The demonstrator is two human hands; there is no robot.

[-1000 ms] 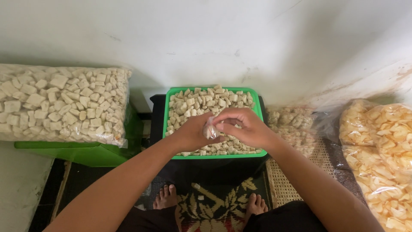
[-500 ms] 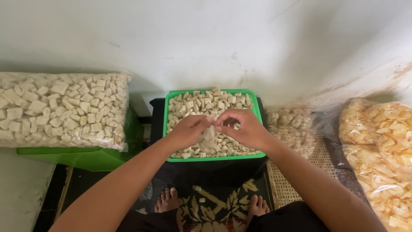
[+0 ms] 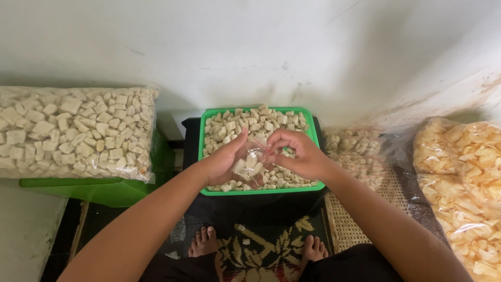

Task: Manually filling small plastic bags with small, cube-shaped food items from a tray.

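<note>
Our left hand (image 3: 222,164) cups small clear bag (image 3: 250,163) of pale cubes; right hand (image 3: 297,154) pinches its top edge; both over green tray (image 3: 313,187).

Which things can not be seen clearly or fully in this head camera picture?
- Small clear bag: head view, see-through and partly covered by the left hand and right hand; whether it is sealed cannot be told.
- Green tray: its middle pieces are hidden by both hands.
- Large bag of white pieces: cut off by the left edge.
- Bags of yellow chips: cut off by the right edge.
</note>
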